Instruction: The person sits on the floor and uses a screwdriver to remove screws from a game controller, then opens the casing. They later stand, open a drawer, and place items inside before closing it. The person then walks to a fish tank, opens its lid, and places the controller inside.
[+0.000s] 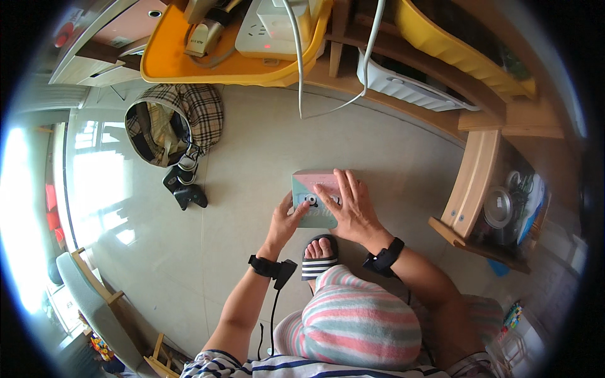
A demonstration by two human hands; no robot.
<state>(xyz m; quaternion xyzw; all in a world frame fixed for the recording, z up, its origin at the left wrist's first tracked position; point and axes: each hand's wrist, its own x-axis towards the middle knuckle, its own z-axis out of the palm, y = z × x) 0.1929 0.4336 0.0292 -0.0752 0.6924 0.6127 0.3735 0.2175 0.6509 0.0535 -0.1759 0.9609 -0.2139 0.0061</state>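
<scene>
A small pink and green cardboard box (318, 220) is between my hands, over the floor just beyond my sandalled foot. My left hand (285, 220) grips its left side, with the thumb laid over the printed face and the other fingers hidden behind. My right hand (354, 205) covers the right part, some fingers stretched along the edge and one pointing across the face. What lies under the right palm is hidden. Both wrists wear black straps with small devices.
A yellow tray (220, 72) holds a white power strip (268, 47) and a hair clipper (208, 34). White cables (301, 88) hang down. A checked fabric basket (201, 116) and a black game controller (184, 188) are at left; an open wooden drawer (472, 183) juts out at right.
</scene>
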